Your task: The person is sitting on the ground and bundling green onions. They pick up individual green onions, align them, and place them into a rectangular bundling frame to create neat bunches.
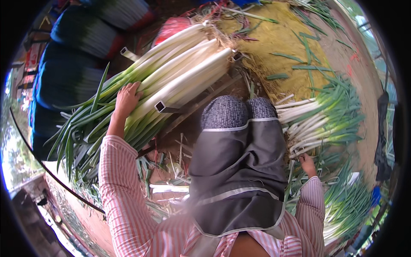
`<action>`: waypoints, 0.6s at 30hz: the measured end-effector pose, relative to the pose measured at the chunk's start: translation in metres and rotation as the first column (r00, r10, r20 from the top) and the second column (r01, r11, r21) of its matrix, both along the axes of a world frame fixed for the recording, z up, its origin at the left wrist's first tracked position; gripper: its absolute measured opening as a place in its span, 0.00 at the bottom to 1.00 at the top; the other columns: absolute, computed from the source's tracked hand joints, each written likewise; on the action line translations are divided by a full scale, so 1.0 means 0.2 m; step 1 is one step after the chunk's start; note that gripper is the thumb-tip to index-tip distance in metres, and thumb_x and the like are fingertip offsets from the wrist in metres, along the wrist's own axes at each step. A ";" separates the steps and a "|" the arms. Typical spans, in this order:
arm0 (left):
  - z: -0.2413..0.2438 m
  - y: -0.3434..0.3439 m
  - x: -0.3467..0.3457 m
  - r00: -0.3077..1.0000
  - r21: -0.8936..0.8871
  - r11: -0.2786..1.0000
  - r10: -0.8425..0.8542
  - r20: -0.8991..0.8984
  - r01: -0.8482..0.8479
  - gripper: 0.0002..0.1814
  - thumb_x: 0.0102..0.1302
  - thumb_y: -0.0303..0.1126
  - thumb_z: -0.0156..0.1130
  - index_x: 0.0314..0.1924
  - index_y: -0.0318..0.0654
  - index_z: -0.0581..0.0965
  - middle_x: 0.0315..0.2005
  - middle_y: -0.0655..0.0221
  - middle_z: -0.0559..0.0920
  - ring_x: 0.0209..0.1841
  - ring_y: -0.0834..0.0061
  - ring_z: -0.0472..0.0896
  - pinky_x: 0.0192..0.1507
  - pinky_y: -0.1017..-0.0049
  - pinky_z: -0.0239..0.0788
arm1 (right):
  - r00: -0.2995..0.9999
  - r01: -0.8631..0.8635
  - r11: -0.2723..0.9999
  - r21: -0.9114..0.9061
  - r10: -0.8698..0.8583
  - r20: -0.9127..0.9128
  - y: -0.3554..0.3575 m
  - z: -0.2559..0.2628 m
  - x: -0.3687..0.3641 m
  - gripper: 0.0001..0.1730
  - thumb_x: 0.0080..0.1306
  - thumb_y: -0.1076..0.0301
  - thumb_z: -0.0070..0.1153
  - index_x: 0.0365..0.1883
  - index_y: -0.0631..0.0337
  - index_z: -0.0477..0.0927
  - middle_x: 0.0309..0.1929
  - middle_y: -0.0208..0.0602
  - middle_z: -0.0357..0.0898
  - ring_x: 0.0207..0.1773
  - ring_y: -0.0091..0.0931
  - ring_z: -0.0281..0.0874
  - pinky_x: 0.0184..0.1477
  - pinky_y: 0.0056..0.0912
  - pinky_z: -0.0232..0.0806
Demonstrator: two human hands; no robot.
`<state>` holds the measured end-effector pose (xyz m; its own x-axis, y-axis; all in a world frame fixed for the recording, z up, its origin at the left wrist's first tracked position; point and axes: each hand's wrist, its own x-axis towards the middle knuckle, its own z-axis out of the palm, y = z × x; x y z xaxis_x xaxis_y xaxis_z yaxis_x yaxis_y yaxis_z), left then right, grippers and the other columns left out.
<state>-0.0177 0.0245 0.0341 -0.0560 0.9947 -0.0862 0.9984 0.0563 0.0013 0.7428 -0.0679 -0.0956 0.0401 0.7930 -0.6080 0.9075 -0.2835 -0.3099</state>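
Observation:
Large green onions (179, 67) lie in a thick bundle across a metal rack with square-tube ends (160, 106). Their white stems and roots point to the upper right, their leaves to the lower left. My left hand (127, 98) rests on top of this bundle where white turns to green, fingers slightly curled. On my right, a pile of loose green onions (308, 123) lies on the ground, roots towards me. My right hand (307, 163) is low beside the nearest stems of that pile, its fingertips at a white stem end; whether it grips one cannot be told.
Big wrapped bundles of green onions (64, 74) are stacked at the left. A yellow sheet (276, 38) with root scraps and cut leaves covers ground ahead. More green onions (346, 202) lie at the lower right. A dark curved rod (41, 163) crosses the lower left.

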 end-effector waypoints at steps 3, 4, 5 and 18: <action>-0.03 -0.01 0.05 0.996 -0.126 0.991 0.036 -0.084 -0.047 0.23 0.56 0.39 0.57 0.53 0.42 0.70 0.42 0.60 0.75 0.48 0.59 0.72 0.48 0.63 0.64 | 0.994 -0.113 0.992 -0.048 0.113 0.001 -0.08 -0.03 0.02 0.17 0.62 0.63 0.47 0.43 0.66 0.74 0.37 0.53 0.76 0.40 0.47 0.73 0.41 0.40 0.65; -0.05 -0.02 0.04 0.994 -0.108 0.993 0.032 -0.106 -0.043 0.24 0.56 0.38 0.57 0.54 0.42 0.70 0.42 0.59 0.75 0.48 0.59 0.72 0.48 0.63 0.64 | 0.990 -0.144 0.988 -0.051 0.143 -0.010 -0.11 -0.07 0.02 0.16 0.62 0.63 0.47 0.42 0.66 0.74 0.35 0.53 0.76 0.39 0.48 0.73 0.40 0.41 0.65; -0.06 0.01 0.03 0.998 -0.060 0.998 0.018 -0.060 -0.022 0.24 0.57 0.37 0.56 0.55 0.42 0.70 0.42 0.57 0.75 0.48 0.58 0.72 0.49 0.63 0.64 | 0.994 -0.105 0.994 -0.043 0.103 -0.049 -0.17 -0.17 0.09 0.15 0.62 0.64 0.47 0.42 0.66 0.74 0.30 0.50 0.76 0.34 0.41 0.74 0.37 0.39 0.65; 0.66 -0.45 -0.31 0.705 -0.193 0.738 0.482 -0.521 -0.647 0.29 0.68 0.54 0.35 0.47 0.41 0.77 0.47 0.61 0.78 0.54 0.61 0.73 0.63 0.43 0.35 | 0.976 -0.021 0.999 -0.050 0.009 -0.219 0.08 -0.10 -0.14 0.13 0.64 0.66 0.44 0.42 0.65 0.74 0.30 0.39 0.76 0.28 0.27 0.74 0.31 0.29 0.66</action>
<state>-0.0802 -0.0655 0.1663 -0.7079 0.6662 -0.2344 0.6677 0.5231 -0.5297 0.7152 -0.0516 -0.1157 -0.1096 0.7595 -0.6412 0.8238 -0.2915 -0.4862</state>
